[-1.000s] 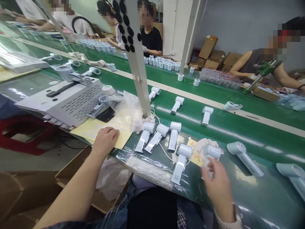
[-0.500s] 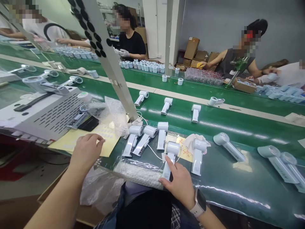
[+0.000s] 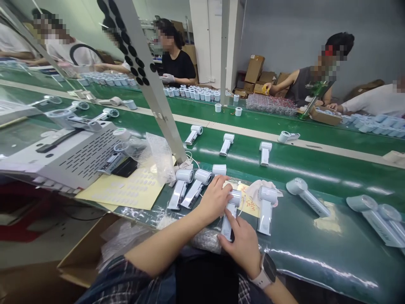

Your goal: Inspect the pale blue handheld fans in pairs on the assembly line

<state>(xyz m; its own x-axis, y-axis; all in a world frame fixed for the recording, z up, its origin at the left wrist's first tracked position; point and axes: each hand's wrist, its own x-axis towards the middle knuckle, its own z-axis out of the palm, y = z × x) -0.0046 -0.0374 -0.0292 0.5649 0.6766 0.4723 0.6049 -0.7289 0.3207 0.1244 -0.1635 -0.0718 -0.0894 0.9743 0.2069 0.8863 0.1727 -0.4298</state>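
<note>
As seen from the head camera, the left hand [image 3: 215,200] is closed over the upper handle of a white handheld fan [image 3: 236,196] lying at the near edge of the green bench [image 3: 303,249], while the right hand [image 3: 243,245] pinches its lower handle. A pair of fans [image 3: 181,190] lies just left of the left hand. Another fan [image 3: 265,207] lies just right, beside a yellow note [image 3: 249,206], and a yellow label sheet [image 3: 126,192] lies toward the left end.

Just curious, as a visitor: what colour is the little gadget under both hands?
The handheld fan is white with a faint bluish tint; the head view shows it best.
</note>
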